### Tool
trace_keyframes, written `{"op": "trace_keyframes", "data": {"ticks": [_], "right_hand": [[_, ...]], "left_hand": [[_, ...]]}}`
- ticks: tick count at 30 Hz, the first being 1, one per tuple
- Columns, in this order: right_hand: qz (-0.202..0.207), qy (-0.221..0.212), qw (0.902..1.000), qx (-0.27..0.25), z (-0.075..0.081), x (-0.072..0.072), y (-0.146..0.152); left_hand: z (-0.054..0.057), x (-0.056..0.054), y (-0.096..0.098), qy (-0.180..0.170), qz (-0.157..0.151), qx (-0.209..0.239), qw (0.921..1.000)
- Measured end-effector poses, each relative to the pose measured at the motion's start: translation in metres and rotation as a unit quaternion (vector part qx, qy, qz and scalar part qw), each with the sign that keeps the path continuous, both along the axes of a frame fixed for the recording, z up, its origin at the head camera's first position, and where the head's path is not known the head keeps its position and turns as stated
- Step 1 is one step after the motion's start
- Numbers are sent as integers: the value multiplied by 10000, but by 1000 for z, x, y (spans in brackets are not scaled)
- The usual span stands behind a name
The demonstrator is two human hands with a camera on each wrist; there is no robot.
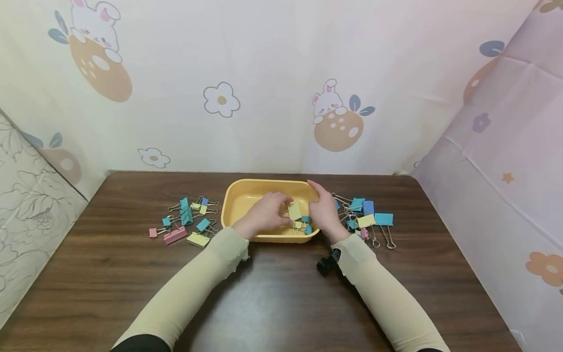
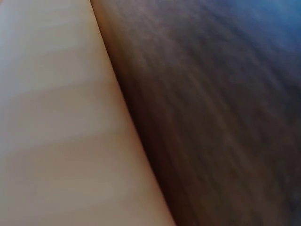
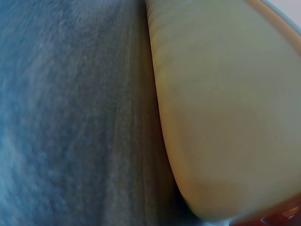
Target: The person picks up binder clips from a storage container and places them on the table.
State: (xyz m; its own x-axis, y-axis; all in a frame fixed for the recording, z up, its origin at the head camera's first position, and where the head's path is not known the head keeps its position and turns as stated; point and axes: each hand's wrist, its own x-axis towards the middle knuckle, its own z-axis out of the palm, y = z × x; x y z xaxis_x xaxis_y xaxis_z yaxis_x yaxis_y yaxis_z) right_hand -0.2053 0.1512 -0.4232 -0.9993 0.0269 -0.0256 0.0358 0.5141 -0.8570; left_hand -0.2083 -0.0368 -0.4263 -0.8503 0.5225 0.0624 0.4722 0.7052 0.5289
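A yellow plastic basin stands on the table with several binder clips at its right end. My left hand reaches into it from the left, thumb and fingers spread in a curve beside a large pale yellow binder clip. A gap shows between thumb and fingertips. Smaller yellow clips and blue clips lie just right of that. At the basin's right wall, my right hand grips the rim. Neither wrist view shows a hand, only blurred sleeve and table.
Left of the basin lies a loose group of blue, pink and yellow binder clips. Another group of binder clips lies close behind my right hand. A black wrist device hangs under the right sleeve. A patterned curtain backs the brown table.
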Motion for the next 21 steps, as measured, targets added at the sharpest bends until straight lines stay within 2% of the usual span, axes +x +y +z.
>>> {"op": "trace_keyframes", "data": {"ticks": [10, 21], "right_hand": [[-22, 95, 9999, 41, 2, 1, -1], [-54, 48, 10000, 53, 1, 0, -1]], "left_hand": [[-1, 2, 1, 231, -61, -373, 9990], [-1, 3, -2, -8, 81, -188, 9998]]}}
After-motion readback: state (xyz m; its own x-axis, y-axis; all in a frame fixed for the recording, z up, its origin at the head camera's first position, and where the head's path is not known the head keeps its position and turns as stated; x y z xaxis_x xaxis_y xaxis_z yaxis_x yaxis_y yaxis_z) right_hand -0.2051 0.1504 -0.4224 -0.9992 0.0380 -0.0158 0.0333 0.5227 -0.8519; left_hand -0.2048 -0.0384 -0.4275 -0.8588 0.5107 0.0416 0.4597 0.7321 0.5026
